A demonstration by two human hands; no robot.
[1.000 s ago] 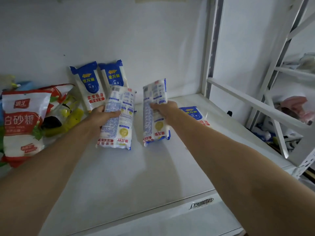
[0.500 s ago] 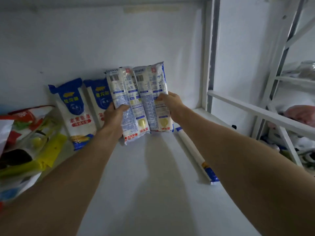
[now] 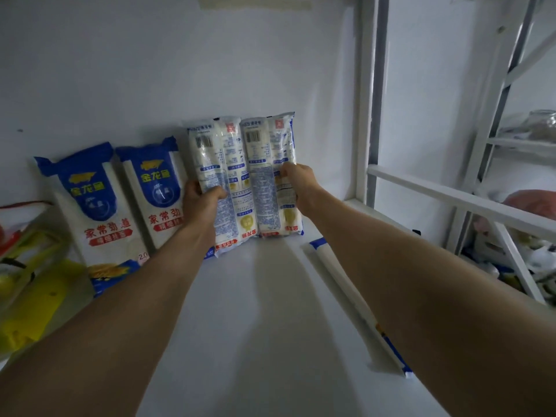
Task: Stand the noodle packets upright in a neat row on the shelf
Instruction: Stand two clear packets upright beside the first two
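Observation:
Two blue-and-white noodle packets [image 3: 90,212] [image 3: 156,191] stand upright against the back wall, fronts showing. To their right, my left hand [image 3: 201,203] grips a third packet [image 3: 219,176] and my right hand [image 3: 298,182] grips a fourth packet [image 3: 270,164]. Both held packets stand upright, side by side and touching, their printed backs facing me, against the wall. One more noodle packet [image 3: 352,299] lies flat on the white shelf [image 3: 240,341], partly hidden under my right forearm.
Yellow and red bags [image 3: 33,290] crowd the shelf's left end. A white upright post [image 3: 367,100] and a crossbar [image 3: 451,197] bound the right side. Beyond them stands another rack [image 3: 523,142] with a jar and mixed goods.
Both hands have carried their packets from the middle of the shelf back to the wall, tipping them upright and bringing them together beside the two standing packets. The view has come closer.

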